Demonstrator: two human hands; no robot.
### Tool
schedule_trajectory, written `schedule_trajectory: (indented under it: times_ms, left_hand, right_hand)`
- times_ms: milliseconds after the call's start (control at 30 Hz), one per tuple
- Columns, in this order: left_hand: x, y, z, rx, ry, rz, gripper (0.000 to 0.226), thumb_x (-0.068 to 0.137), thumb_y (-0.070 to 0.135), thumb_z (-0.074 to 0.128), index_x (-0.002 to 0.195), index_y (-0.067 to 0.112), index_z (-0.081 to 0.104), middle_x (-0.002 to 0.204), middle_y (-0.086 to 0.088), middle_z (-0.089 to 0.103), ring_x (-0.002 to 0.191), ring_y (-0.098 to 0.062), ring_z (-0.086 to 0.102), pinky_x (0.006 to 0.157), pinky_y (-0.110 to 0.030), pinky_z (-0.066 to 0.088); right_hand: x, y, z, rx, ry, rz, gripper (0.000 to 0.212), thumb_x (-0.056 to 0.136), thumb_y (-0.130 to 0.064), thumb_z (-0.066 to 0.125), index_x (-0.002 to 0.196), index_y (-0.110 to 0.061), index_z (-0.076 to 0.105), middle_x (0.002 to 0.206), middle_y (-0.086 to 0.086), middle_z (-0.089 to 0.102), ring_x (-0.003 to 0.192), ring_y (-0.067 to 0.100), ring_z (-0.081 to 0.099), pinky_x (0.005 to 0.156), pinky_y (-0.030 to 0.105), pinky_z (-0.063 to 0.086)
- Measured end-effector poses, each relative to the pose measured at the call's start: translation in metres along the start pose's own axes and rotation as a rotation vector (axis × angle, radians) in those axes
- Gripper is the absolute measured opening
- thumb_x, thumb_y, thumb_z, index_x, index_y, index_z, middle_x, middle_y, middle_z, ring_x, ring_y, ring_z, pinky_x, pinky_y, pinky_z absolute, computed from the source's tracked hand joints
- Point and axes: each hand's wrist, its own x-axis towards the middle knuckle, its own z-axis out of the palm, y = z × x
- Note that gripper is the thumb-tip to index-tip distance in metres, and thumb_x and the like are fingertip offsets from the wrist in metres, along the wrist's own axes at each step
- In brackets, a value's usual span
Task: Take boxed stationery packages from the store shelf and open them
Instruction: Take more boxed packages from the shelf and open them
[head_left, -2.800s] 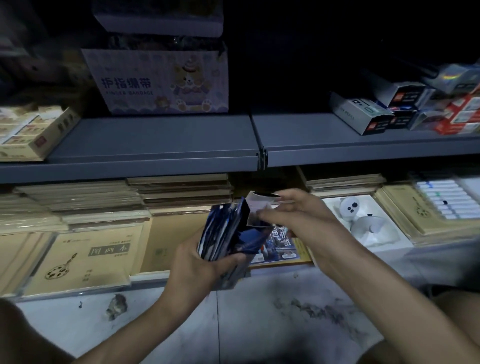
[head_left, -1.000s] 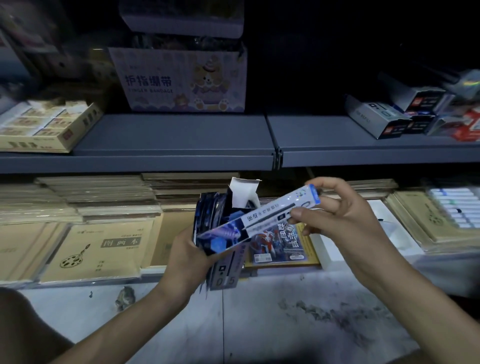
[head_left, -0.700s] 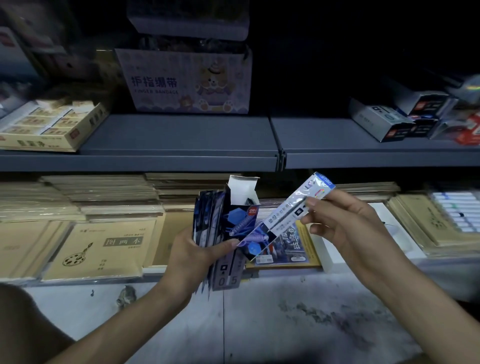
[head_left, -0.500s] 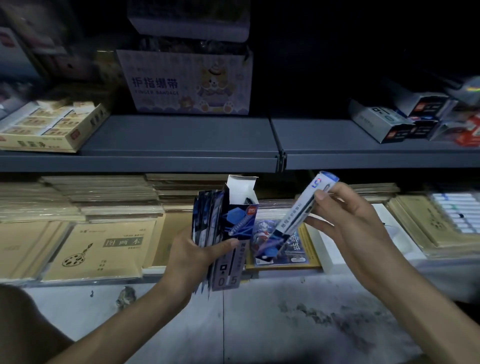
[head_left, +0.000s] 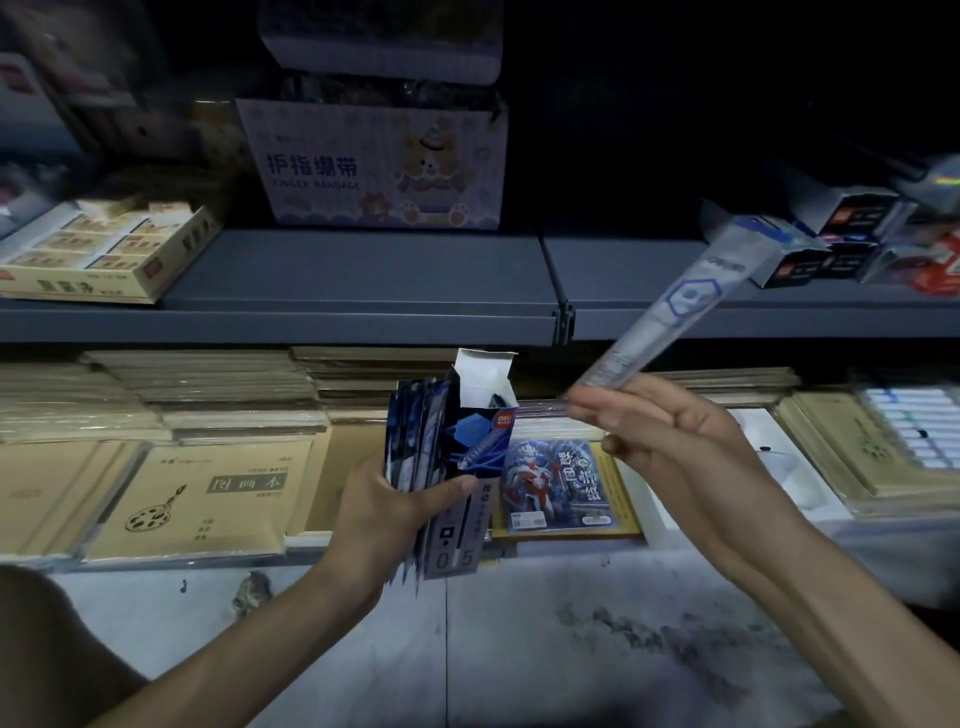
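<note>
Just below the front edge of the upper shelf (head_left: 363, 317), the left hand (head_left: 384, 512) grips a fanned bundle of blue packs (head_left: 415, 441), with the open box (head_left: 470, 457) at the front and its white flap (head_left: 485, 371) standing up. The right hand (head_left: 675, 447) pinches the lower end of a slim package (head_left: 675, 306), well apart from the box, tilted up across the shelf's front edge on the right, blurred.

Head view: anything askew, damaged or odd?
Small grey-and-black cartons on the upper right shelf lie jumbled at angles. Dark smudges mark the pale floor. The open white flap on the dark blue box in the left hand fits the task.
</note>
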Motion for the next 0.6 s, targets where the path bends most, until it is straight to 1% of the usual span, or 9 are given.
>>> schedule_trajectory:
  times_ms: [67,133,200,267,333,400,467,533,600]
  left_hand:
    - [0.0,-0.002,0.001,0.011,-0.006,0.029,0.034,0.074,0.02,0.089,0.1,0.028,0.069,0.094,0.002,0.08,0.086,-0.013,0.077,0.072,-0.036,0.065]
    - [-0.001,-0.004,0.003,0.062,-0.014,0.09,0.035,0.073,0.02,0.09,0.098,0.032,0.069,0.09,0.013,0.078,0.085,-0.003,0.075,0.066,-0.021,0.061]
    - [-0.003,-0.004,0.004,0.163,-0.009,0.178,0.039,0.072,0.022,0.092,0.1,0.035,0.068,0.087,0.024,0.074,0.085,0.006,0.071,0.064,-0.013,0.057]
    - [-0.002,-0.005,0.004,0.241,0.003,0.252,0.043,0.071,0.024,0.093,0.107,0.032,0.07,0.09,0.023,0.075,0.087,0.006,0.07,0.068,-0.012,0.056]
    - [-0.002,-0.006,0.003,0.255,0.008,0.281,0.045,0.071,0.024,0.093,0.11,0.03,0.071,0.093,0.025,0.075,0.088,0.006,0.071,0.069,-0.011,0.055]
    - [-0.001,-0.006,0.003,0.258,0.007,0.3,0.045,0.072,0.024,0.093,0.111,0.03,0.071,0.094,0.03,0.073,0.088,0.006,0.07,0.07,-0.01,0.055]
    - [-0.001,-0.008,0.004,0.268,0.008,0.319,0.045,0.072,0.023,0.093,0.111,0.028,0.072,0.094,0.029,0.074,0.088,0.006,0.07,0.07,-0.011,0.054]
    - [-0.001,-0.009,0.004,0.281,0.014,0.326,0.045,0.072,0.023,0.093,0.112,0.027,0.072,0.094,0.024,0.076,0.088,0.003,0.071,0.073,-0.019,0.058]
    - [-0.002,-0.011,0.005,0.304,0.016,0.341,0.043,0.073,0.024,0.093,0.111,0.028,0.072,0.094,0.022,0.076,0.087,0.003,0.072,0.074,-0.023,0.059]
  right_hand:
    - [-0.004,0.001,0.003,-0.133,0.056,-0.073,0.031,0.077,-0.026,0.078,0.104,-0.013,0.076,0.099,0.006,0.079,0.094,0.017,0.074,0.078,0.025,0.052]
    - [-0.009,0.002,0.005,-0.307,0.137,-0.172,0.027,0.08,-0.039,0.076,0.097,-0.018,0.075,0.087,0.0,0.075,0.076,0.011,0.068,0.072,0.022,0.052]
    - [-0.013,0.003,0.007,-0.362,0.187,-0.217,0.014,0.093,-0.034,0.068,0.098,-0.023,0.075,0.084,-0.001,0.072,0.069,0.012,0.062,0.072,0.026,0.051]
    - [-0.016,0.004,0.009,-0.359,0.152,-0.223,0.014,0.1,-0.019,0.061,0.105,-0.026,0.073,0.083,-0.001,0.071,0.068,0.014,0.061,0.072,0.03,0.052]
    - [-0.02,0.004,0.011,-0.348,0.086,-0.209,0.018,0.099,-0.011,0.062,0.108,-0.026,0.064,0.074,-0.001,0.068,0.069,0.016,0.063,0.067,0.028,0.051]
    - [-0.021,0.005,0.013,-0.398,0.064,-0.203,0.016,0.097,-0.013,0.067,0.105,-0.024,0.059,0.072,0.002,0.067,0.07,0.017,0.064,0.064,0.023,0.049]
    - [-0.02,0.007,0.014,-0.446,0.078,-0.215,0.014,0.095,-0.013,0.07,0.1,-0.022,0.061,0.074,0.001,0.067,0.07,0.015,0.065,0.063,0.017,0.05]
    - [-0.018,0.008,0.015,-0.478,0.092,-0.212,0.014,0.093,-0.013,0.073,0.098,-0.023,0.065,0.075,-0.004,0.068,0.07,0.008,0.066,0.063,0.014,0.05]
    - [-0.014,0.012,0.015,-0.482,0.112,-0.195,0.015,0.093,-0.011,0.074,0.091,-0.023,0.066,0.068,-0.012,0.067,0.065,-0.001,0.063,0.06,0.009,0.046]
